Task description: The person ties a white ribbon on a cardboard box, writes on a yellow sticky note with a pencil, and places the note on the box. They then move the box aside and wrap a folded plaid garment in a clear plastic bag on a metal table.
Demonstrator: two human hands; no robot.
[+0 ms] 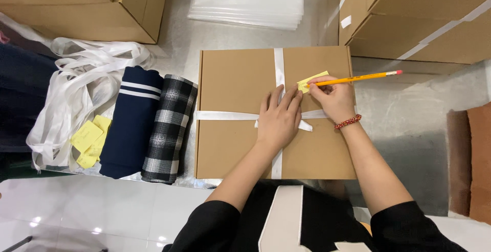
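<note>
The right hand [333,98] is closed around a yellow pencil [358,79], which is pinched between thumb and fingers with its tip set on a small yellow note [310,81]; a red beaded bracelet [348,122] is worn at that wrist. The note lies just under the fingertips, on the lid of a flat brown cardboard box [232,83]. Directly beside the right hand, the left hand [279,116] is laid flat, fingers pressed together and pointing away from the body, on the spot where the white ribbon [225,115] crosses itself over the box. One band of ribbon runs across the box beneath both hands, the other lengthwise past the note.

Further out from the left hand, on the pale surface [174,47], a checked black-and-white fabric roll [169,129] is placed against the box edge, with a navy fabric roll [130,121] just beyond it. Beyond those, a heap of loose white ribbons [76,78] is seen, with yellow slips [91,139] lying on it. Ahead of the hands, a stack of clear plastic bags [248,1] is set. Larger cardboard cartons [424,22] stand beyond the right hand, and another carton [87,4] is found far off past the left.
</note>
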